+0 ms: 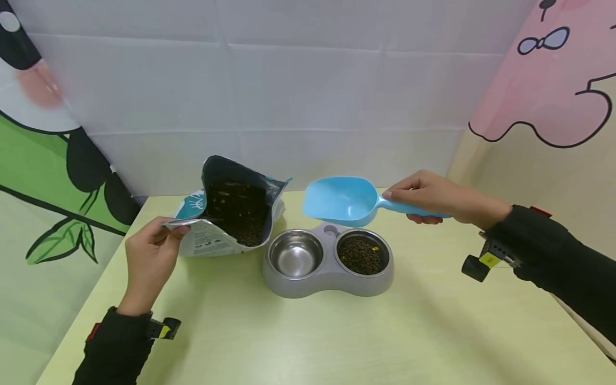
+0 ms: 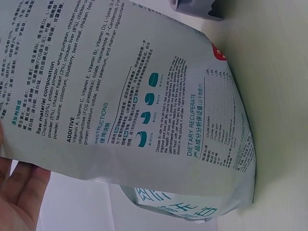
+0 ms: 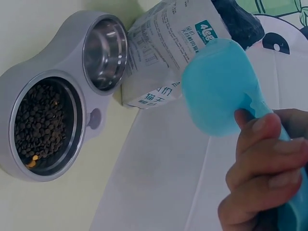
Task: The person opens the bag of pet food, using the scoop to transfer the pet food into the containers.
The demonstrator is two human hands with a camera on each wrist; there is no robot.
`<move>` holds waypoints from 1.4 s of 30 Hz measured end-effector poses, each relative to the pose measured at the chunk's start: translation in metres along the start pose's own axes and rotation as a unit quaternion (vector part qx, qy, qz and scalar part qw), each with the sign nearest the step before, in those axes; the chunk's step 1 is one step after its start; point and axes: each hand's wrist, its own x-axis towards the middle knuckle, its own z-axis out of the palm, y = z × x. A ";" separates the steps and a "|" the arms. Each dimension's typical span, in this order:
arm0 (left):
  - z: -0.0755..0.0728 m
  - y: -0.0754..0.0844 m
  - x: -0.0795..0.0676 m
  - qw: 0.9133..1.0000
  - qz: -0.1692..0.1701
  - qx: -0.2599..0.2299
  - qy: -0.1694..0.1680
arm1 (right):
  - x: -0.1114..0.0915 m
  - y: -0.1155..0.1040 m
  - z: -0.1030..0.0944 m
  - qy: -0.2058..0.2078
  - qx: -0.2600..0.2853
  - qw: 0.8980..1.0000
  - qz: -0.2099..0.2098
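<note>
My left hand pinches the top edge of an open pet food bag, thumb above and fingers beneath. Dark brown kibble shows inside its mouth. In the left wrist view the printed back of the bag fills most of the frame. My right hand grips the handle of a light blue scoop, its fingers curled round it. The scoop's bowl looks empty and hangs above a grey double feeder. The feeder's right bowl holds kibble with a few yellow bits; the left steel bowl is bare.
Everything stands on a pale yellow table. A white sheet hangs right behind its back edge. Panels with cartoon drawings flank it on both sides. The bag stands against the feeder's left side.
</note>
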 end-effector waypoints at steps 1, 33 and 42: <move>0.000 0.000 0.000 1.000 -0.001 0.001 -0.001 | 0.000 -0.001 0.000 0.000 0.001 1.000 0.000; 0.006 0.002 0.000 1.000 -0.003 -0.001 -0.005 | -0.007 -0.025 -0.007 -0.027 0.002 0.999 -0.033; 0.007 0.001 0.001 1.000 0.003 0.004 -0.006 | 0.005 -0.042 0.000 -0.041 -0.018 0.997 -0.062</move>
